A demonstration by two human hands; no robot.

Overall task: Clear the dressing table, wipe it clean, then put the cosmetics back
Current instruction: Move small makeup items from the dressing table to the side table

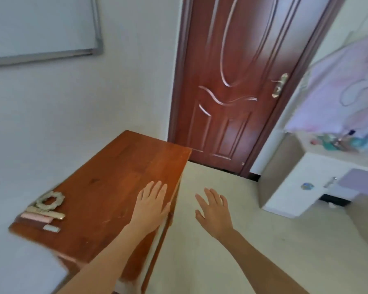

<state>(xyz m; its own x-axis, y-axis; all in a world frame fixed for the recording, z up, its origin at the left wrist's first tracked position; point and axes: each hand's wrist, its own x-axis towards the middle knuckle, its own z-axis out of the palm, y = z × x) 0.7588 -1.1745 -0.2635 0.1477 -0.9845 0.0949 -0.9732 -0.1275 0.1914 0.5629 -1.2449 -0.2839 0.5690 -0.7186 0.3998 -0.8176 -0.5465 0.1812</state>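
Note:
A brown wooden dressing table [115, 166] stands against the white wall at the left. On its near left corner lie a cream scrunchie [50, 200], a beige tube [46, 213], a pink tube [36, 218] and a small pale tube [51, 228]. My left hand [150, 206] is over the table's right edge with straight, spread fingers and holds nothing. My right hand [214, 211] hovers above the floor to the right of the table, fingers spread, also holding nothing.
A closed red-brown door [232, 81] is straight ahead. At the right stands a white and lilac cabinet [289, 183] with several bottles [338, 141] on its top and a pale cloth [344, 85] hanging above. A whiteboard [40, 24] hangs at upper left. The floor is beige.

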